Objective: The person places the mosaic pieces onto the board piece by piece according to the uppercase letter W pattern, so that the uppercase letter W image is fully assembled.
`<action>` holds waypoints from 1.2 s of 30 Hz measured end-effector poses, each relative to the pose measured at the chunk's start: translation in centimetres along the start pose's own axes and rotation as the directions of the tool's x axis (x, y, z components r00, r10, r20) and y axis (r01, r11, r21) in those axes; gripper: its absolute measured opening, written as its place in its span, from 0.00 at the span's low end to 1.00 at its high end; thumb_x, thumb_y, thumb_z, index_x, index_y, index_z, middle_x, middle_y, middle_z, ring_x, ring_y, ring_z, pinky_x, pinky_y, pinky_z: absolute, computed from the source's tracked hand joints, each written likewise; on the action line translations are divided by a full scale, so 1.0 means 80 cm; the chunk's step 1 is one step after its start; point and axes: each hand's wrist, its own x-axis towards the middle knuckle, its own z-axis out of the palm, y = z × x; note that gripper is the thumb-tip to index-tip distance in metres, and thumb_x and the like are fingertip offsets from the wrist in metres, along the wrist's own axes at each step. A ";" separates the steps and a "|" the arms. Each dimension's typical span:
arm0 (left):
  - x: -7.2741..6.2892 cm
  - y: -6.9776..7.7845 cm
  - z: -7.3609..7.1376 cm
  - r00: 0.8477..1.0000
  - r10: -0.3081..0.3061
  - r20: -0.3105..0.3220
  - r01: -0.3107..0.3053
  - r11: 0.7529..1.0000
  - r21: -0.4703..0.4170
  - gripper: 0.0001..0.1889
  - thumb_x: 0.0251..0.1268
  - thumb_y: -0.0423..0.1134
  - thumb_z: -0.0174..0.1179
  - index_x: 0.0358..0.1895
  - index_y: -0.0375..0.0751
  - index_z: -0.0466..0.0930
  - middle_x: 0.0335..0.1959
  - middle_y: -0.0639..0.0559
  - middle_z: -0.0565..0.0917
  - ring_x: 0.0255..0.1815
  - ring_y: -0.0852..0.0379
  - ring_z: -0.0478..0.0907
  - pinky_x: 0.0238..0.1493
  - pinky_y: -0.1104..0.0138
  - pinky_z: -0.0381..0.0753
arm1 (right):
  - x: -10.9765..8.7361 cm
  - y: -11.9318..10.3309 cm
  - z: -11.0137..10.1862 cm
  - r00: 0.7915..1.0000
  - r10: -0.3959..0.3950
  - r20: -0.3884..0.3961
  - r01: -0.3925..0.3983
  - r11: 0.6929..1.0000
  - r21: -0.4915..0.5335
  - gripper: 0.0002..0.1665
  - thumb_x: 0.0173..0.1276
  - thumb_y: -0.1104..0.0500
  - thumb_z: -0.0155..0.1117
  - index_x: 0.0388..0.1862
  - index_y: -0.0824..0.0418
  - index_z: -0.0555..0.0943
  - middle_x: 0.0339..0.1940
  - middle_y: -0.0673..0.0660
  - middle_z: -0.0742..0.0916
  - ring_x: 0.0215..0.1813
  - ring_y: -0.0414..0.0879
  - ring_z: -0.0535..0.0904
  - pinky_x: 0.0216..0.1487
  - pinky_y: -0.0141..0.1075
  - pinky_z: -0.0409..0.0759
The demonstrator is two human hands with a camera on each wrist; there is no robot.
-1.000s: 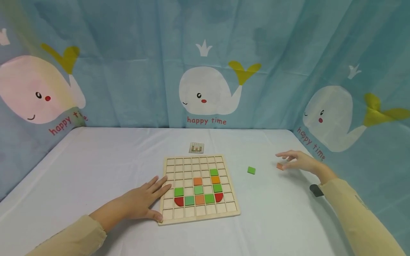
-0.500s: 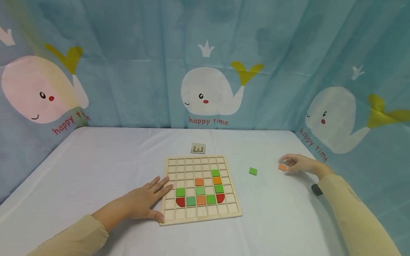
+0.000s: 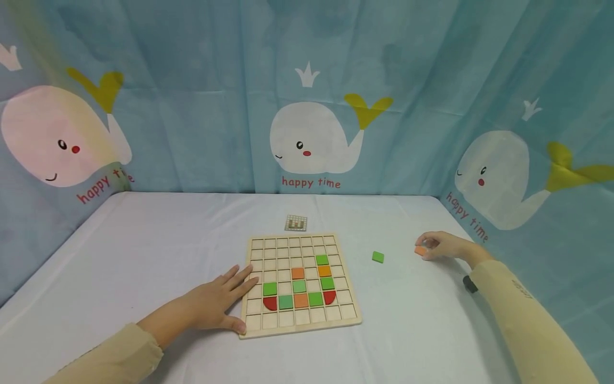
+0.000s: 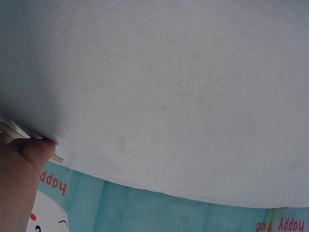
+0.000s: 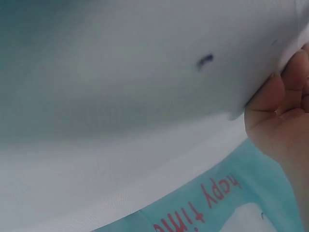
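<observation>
My left hand [image 3: 217, 300] lies with fingers spread over the left edge of a wooden grid board [image 3: 299, 322]. Green, orange and red tiles fill some of the board's squares, among them two red rounded pieces [image 3: 329, 297] in a lower row. At the right of the table, my right hand [image 3: 443, 246] pinches a small orange square tile [image 3: 420, 250] between thumb and fingers. A loose green square tile [image 3: 378, 257] lies between the board and that hand. In the right wrist view the curled fingers [image 5: 268, 96] show, and the tile is hidden.
Behind the board lies a small card [image 3: 296, 223] printed with a grid pattern. A white cloth covers the table [image 3: 192, 224]. Blue curtains [image 3: 201, 128] with whale prints stand at the back and both sides.
My right hand's fingers have come down and closed about the orange tile at the right. The left hand stays at the board's edge.
</observation>
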 end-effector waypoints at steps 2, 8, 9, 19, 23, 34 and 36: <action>0.000 0.000 0.000 1.000 0.000 0.001 0.000 1.000 -0.002 0.55 0.51 0.73 0.56 0.76 0.39 0.53 0.78 0.39 0.47 0.75 0.32 0.46 0.59 0.39 0.67 | -0.001 0.001 0.000 1.000 -0.001 -0.004 0.001 1.000 0.001 0.22 0.62 0.59 0.71 0.51 0.67 0.77 0.54 0.70 0.77 0.57 0.66 0.71 0.56 0.59 0.69; 0.001 -0.001 0.001 1.000 -0.004 0.006 0.004 1.000 -0.009 0.55 0.51 0.73 0.56 0.76 0.39 0.53 0.78 0.39 0.47 0.75 0.31 0.46 0.58 0.38 0.67 | -0.007 -0.005 0.001 1.000 0.018 -0.021 -0.017 0.999 0.030 0.23 0.61 0.56 0.73 0.50 0.66 0.77 0.49 0.62 0.80 0.52 0.57 0.74 0.52 0.50 0.72; 0.001 -0.001 0.001 1.000 -0.004 0.006 0.004 1.000 -0.010 0.55 0.51 0.73 0.56 0.76 0.39 0.53 0.78 0.38 0.47 0.75 0.31 0.46 0.58 0.37 0.67 | -0.007 -0.006 0.002 0.999 0.021 -0.024 -0.020 0.999 0.036 0.23 0.61 0.56 0.73 0.50 0.66 0.77 0.49 0.61 0.81 0.52 0.56 0.74 0.52 0.49 0.72; 0.002 -0.004 0.004 1.000 -0.009 0.000 0.009 1.000 -0.008 0.55 0.51 0.74 0.55 0.77 0.40 0.53 0.78 0.39 0.47 0.75 0.32 0.45 0.58 0.38 0.68 | -0.025 -0.029 0.013 0.998 -0.016 -0.059 0.022 0.995 0.092 0.21 0.63 0.61 0.70 0.50 0.70 0.75 0.45 0.59 0.82 0.47 0.49 0.76 0.46 0.41 0.76; 0.001 -0.003 0.004 1.000 -0.002 -0.003 0.002 1.000 -0.007 0.55 0.52 0.73 0.56 0.76 0.39 0.53 0.78 0.38 0.47 0.75 0.31 0.46 0.58 0.38 0.67 | -0.032 -0.042 0.019 0.997 0.003 -0.083 0.008 0.991 0.137 0.23 0.63 0.60 0.70 0.52 0.70 0.75 0.46 0.60 0.83 0.46 0.49 0.76 0.45 0.42 0.76; 0.001 -0.002 0.003 1.000 -0.013 -0.007 0.013 1.000 0.005 0.55 0.51 0.73 0.56 0.76 0.40 0.54 0.78 0.39 0.47 0.75 0.31 0.46 0.56 0.38 0.69 | -0.045 -0.078 0.032 0.991 -0.061 -0.121 0.095 0.949 0.301 0.27 0.68 0.60 0.65 0.60 0.74 0.71 0.54 0.67 0.82 0.46 0.41 0.81 0.46 0.39 0.78; 0.001 -0.002 0.003 1.000 -0.014 -0.006 0.014 1.000 0.007 0.55 0.50 0.73 0.56 0.76 0.40 0.54 0.78 0.39 0.46 0.75 0.31 0.46 0.55 0.37 0.69 | -0.047 -0.088 0.035 0.990 -0.074 -0.119 0.107 0.946 0.306 0.28 0.67 0.61 0.66 0.60 0.74 0.70 0.54 0.68 0.82 0.47 0.43 0.81 0.47 0.40 0.78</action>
